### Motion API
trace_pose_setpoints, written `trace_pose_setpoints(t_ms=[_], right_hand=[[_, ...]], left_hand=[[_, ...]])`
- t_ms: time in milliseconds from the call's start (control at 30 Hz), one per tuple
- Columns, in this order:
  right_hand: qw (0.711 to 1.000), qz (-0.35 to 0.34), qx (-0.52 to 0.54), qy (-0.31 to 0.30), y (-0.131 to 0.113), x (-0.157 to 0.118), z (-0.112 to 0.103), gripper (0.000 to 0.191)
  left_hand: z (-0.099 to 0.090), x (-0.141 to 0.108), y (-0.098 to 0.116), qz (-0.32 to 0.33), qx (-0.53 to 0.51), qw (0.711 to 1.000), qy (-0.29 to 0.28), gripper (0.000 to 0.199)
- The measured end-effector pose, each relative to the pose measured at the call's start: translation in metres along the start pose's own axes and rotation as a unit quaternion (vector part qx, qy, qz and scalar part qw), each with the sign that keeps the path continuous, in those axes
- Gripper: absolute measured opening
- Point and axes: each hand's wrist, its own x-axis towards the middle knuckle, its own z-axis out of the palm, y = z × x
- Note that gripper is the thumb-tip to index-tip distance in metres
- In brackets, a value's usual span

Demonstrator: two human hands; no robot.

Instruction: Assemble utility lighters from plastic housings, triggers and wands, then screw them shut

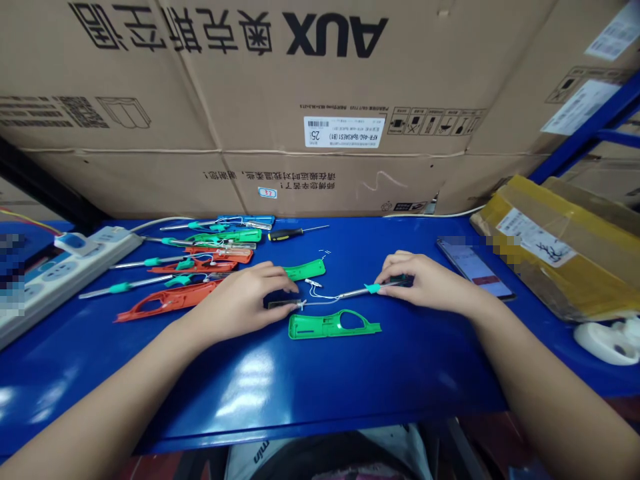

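My right hand (417,277) pinches a thin metal rod (356,292) wrapped with teal tape, pointing left above the blue table. Thin white wires run from the rod's end to a small white connector (314,284) and to a small clear plastic piece (285,305). My left hand (245,297) has its thumb and curled fingers around that clear piece, which is partly hidden. A green plastic half-shell (310,327) with an oval opening lies just in front, inner side up. Behind my left fingertips lies another green shell piece (306,269), partly covered.
Several rod-and-shell sets, with a red shell (167,300) among them, lie at left beside a white power strip (95,247). A screwdriver (287,235) lies behind. On the right are a phone (473,267), a taped carton (565,247) and a white object (607,340). A large cardboard box (260,87) stands at the back.
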Motion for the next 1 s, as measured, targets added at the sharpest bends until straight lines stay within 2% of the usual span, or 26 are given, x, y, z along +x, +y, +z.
trace_pose_setpoints(t_ms=[167,267,367,567,700,800,1000], right_hand=[[0.999,-0.004,-0.027,-0.046,-0.001,0.000,0.000,0.019],[0.999,0.002,-0.035,-0.034,-0.004,0.000,0.004,0.020],[0.999,-0.001,-0.049,-0.010,-0.008,0.001,0.014,0.033],[0.998,-0.033,-0.062,0.006,-0.012,0.010,0.037,0.012],[0.999,-0.009,0.003,0.031,-0.015,0.011,0.037,0.013],[0.997,0.016,0.052,0.049,-0.018,0.010,0.032,0.016],[0.977,0.088,0.190,0.030,-0.027,0.006,0.023,0.025]], left_hand=[[0.000,0.000,0.000,0.001,0.003,1.000,-0.018,0.023],[0.002,0.001,0.001,0.007,0.000,1.000,-0.020,0.021],[0.005,0.001,0.000,0.015,-0.004,1.000,-0.026,0.019],[0.005,0.001,-0.001,0.000,0.003,0.999,-0.035,0.020],[0.004,0.001,0.002,-0.014,-0.040,0.999,-0.022,0.023],[0.002,0.001,0.004,-0.034,-0.100,0.994,0.015,0.027],[0.000,0.002,0.007,-0.083,-0.203,0.975,0.042,0.031]])
